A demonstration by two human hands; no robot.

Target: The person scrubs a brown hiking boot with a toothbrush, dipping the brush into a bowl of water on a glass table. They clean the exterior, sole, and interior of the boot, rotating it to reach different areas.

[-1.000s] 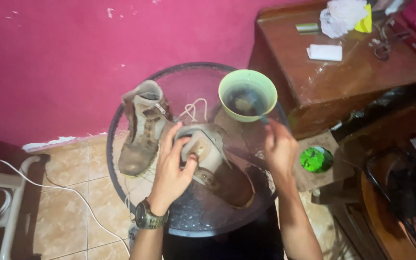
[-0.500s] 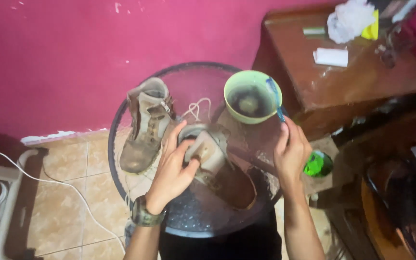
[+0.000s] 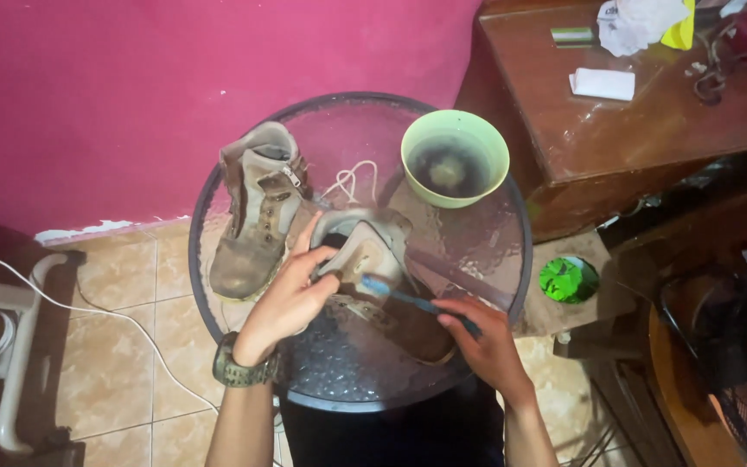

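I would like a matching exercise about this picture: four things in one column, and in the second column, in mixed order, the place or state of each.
Things:
1. toothbrush
2. green bowl
3. second boot
4. wristwatch

Places or states:
A. stands untouched on the left part of the round glass table
B. sits on the left arm, below the left hand, which grips the boot being cleaned
C. is held by the right hand, its head on that boot
D. holds dark water, at the far side of the table

Pairs: 1-C, 2-D, 3-A, 4-B
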